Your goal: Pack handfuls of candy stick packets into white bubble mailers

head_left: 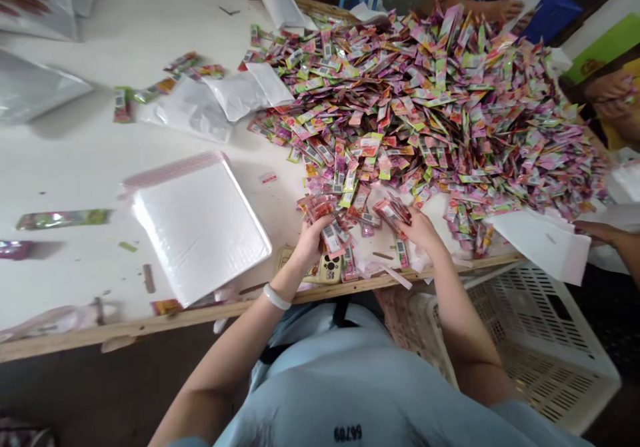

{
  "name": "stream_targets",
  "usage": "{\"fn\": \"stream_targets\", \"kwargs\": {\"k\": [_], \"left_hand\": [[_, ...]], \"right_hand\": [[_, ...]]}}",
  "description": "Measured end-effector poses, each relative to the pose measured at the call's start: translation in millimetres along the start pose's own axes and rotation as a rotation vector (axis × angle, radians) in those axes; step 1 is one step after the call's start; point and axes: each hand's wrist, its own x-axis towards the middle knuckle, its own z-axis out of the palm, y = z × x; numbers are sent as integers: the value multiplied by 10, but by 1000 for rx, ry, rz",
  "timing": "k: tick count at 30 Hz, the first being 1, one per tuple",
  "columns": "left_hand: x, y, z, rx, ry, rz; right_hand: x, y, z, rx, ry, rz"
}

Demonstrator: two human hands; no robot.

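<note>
A large heap of small, colourful snack packets (400,100) covers the right half of the white table. My left hand (314,237), with a white bangle on the wrist, closes around several packets (320,207) at the heap's near edge. Over to its right, my right hand (419,227) grips a bunch of reddish packets (391,210). Loose packets lie on the table between both hands. Beneath the left hand, a phone in a yellowish case (330,268) shows partly, with packets over it.
A stack of clear plastic bags (200,227) lies left of my hands. White filled pouches (193,107) sit behind it. A plastic crate (545,340) stands below the table edge at right. Other people's hands (505,10) work at the far and right sides, one holding a white bag (543,237).
</note>
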Motion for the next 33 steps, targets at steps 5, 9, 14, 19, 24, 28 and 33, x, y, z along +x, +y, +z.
{"fn": "stream_targets", "kwargs": {"k": [5,9,14,19,24,28,33], "left_hand": [[8,1,-10,-13,8,29],[24,2,-9,-11,37,57],[39,4,-15,-23,65,98],[43,0,5,-8,48,79],[50,1,3,-5,42,85],[84,-13,-13,6,51,100],[86,-19,-17,6,48,90]], "right_hand": [[49,-154,-3,-166,38,-46],[235,-271,7,-173,-109,-11],[302,-117,80,364,193,-24],[211,-44,377,795,325,-17],[130,-78,400,805,418,-84],[62,-123,289,749,485,-184],[-4,-237,182,681,500,-252]]}}
